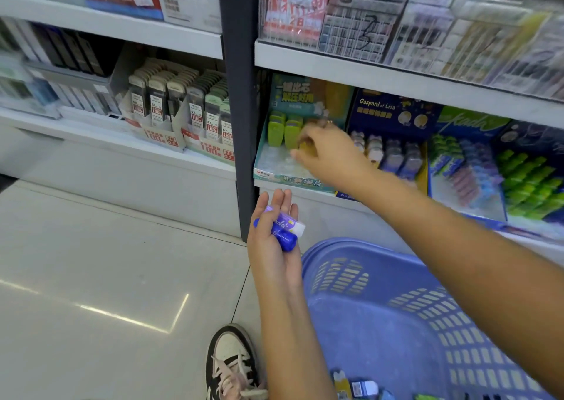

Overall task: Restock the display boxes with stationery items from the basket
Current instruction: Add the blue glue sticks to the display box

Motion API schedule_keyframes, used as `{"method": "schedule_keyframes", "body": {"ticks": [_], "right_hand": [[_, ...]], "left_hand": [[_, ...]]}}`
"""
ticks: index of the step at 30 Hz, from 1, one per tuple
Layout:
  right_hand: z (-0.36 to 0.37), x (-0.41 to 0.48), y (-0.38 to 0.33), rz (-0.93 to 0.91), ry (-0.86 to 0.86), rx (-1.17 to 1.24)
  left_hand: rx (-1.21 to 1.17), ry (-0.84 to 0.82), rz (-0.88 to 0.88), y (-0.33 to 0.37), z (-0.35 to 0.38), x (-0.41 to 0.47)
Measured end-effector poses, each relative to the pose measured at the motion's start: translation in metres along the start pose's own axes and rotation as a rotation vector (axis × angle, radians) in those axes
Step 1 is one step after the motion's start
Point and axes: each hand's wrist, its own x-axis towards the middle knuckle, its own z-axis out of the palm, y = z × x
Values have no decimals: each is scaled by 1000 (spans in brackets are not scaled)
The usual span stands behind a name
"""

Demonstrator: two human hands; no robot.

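My right hand (328, 152) reaches into the teal display box (276, 167) on the low shelf, its fingers curled round a yellow item (304, 147) beside two green ones (285, 131). My left hand (274, 231) is palm up below the shelf edge, fingers nearly straight, carrying a blue item (282, 236) and a purple-and-white eraser (290, 221). The blue basket (396, 308) stands on the floor at the lower right with a few small packs (357, 387) in its bottom.
Right of the teal box stand a dark blue box (393, 143) and a box of green, pink and blue items (494, 170). Pencil-lead boxes (180, 115) fill the left shelf. A dark post (241, 94) divides the shelves. My shoe (233, 366) is on the tiled floor.
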Motion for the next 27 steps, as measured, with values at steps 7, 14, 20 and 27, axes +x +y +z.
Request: {"method": "schedule_keyframes", "body": {"ticks": [7, 14, 20, 27], "right_hand": [[14, -99, 1, 408, -265, 921], [-3, -125, 44, 422, -34, 918], [-24, -153, 79, 298, -49, 500], [-48, -175, 108, 232, 23, 552]], "left_hand": [[170, -138, -6, -18, 6, -5], [560, -171, -86, -43, 19, -17], [1065, -341, -41, -70, 24, -28], [1004, -358, -134, -108, 37, -43]]}}
